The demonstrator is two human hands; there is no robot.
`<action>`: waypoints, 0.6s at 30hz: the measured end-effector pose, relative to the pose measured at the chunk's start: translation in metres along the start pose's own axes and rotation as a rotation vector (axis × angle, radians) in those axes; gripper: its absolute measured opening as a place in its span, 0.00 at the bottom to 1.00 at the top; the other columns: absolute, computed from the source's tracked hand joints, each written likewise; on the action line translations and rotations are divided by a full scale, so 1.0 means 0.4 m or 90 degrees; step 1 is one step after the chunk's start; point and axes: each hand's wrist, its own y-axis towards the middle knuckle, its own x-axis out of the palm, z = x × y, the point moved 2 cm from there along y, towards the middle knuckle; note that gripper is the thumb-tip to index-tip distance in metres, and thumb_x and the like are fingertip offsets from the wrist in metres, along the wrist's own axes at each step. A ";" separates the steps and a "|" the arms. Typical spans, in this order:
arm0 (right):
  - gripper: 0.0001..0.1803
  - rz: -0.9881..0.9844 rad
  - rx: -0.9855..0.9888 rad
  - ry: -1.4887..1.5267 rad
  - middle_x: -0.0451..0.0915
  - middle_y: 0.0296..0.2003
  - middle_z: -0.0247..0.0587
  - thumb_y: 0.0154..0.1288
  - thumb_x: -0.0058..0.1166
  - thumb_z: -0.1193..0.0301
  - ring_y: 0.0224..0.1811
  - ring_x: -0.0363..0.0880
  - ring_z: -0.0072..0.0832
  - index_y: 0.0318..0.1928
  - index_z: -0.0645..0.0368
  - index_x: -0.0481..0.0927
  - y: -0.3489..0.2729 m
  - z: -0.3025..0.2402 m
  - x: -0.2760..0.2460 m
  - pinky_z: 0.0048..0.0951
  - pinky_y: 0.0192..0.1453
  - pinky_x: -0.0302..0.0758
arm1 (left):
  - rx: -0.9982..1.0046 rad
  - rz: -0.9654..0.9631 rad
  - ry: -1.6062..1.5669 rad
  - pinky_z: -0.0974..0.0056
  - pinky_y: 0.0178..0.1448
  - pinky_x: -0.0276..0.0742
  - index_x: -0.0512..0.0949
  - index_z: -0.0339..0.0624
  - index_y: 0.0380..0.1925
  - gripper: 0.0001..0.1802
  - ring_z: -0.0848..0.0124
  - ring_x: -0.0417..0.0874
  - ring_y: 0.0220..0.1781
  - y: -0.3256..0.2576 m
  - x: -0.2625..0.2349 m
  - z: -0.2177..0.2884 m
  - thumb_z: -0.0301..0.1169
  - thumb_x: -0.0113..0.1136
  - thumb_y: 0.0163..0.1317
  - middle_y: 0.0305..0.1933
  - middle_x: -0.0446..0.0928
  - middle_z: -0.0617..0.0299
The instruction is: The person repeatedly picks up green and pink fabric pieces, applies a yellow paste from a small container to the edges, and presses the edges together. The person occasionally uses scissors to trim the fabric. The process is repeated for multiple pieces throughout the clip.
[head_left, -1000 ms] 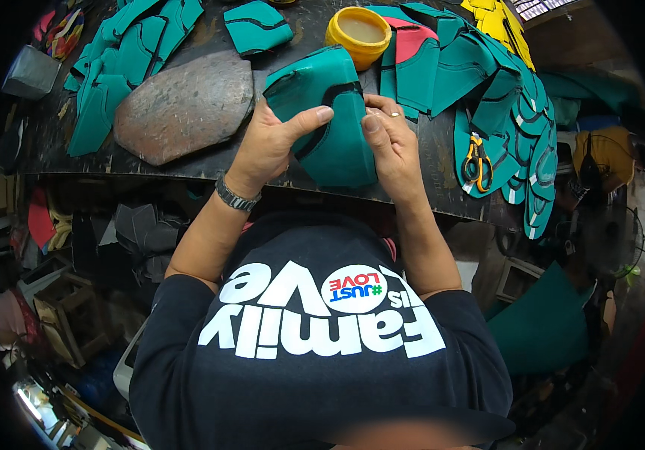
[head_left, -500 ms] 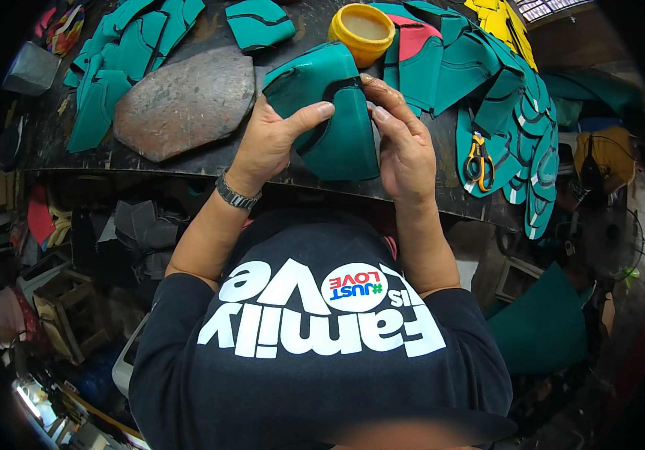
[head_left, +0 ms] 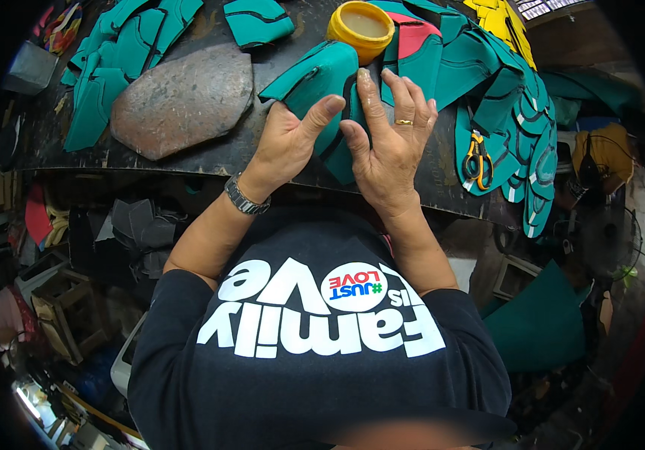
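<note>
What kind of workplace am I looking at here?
Probably a small shoe-making or leather-goods workshop. Both hands, left hand and right hand, press a teal cut piece on a dark workbench, with stacks of teal cut shapes, a yellow glue pot and orange-handled scissors.

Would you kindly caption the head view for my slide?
Both hands, left and right, press a teal piece on a dark bench.

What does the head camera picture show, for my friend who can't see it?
A person's left hand and right hand press on a folded teal piece on a dark worktable. Behind it stands a yellow pot, with a flat stone slab to the left, more teal cutouts around, and orange-handled scissors to the right.
</note>
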 end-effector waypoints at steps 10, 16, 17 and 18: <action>0.48 0.037 -0.065 0.293 0.60 0.70 0.56 0.50 0.70 0.43 0.72 0.59 0.52 0.68 0.53 0.72 -0.012 -0.012 -0.021 0.58 0.76 0.47 | -0.090 0.006 0.031 0.70 0.49 0.69 0.72 0.36 0.56 0.29 0.78 0.72 0.47 0.005 -0.026 -0.006 0.53 0.51 0.74 0.49 0.75 0.64; 0.65 -0.010 -0.011 0.306 0.60 0.70 0.58 0.43 0.79 0.64 0.74 0.59 0.49 0.77 0.57 0.49 0.024 0.012 -0.017 0.46 0.75 0.59 | -0.012 -0.097 0.013 0.67 0.58 0.76 0.65 0.32 0.64 0.37 0.72 0.77 0.56 0.003 0.001 0.026 0.52 0.60 0.69 0.57 0.75 0.56; 0.66 -0.032 0.021 0.339 0.59 0.70 0.58 0.42 0.79 0.64 0.73 0.59 0.50 0.78 0.57 0.49 0.031 0.019 -0.021 0.46 0.75 0.59 | -0.006 -0.098 0.015 0.65 0.61 0.74 0.65 0.31 0.65 0.38 0.70 0.76 0.59 0.007 0.007 0.031 0.51 0.62 0.68 0.58 0.74 0.56; 0.66 -0.042 0.043 0.372 0.59 0.71 0.57 0.40 0.79 0.63 0.72 0.60 0.51 0.78 0.57 0.49 0.041 0.027 -0.028 0.46 0.75 0.59 | -0.001 -0.099 0.017 0.63 0.65 0.73 0.65 0.31 0.65 0.38 0.69 0.74 0.61 0.012 0.010 0.037 0.49 0.63 0.67 0.59 0.73 0.55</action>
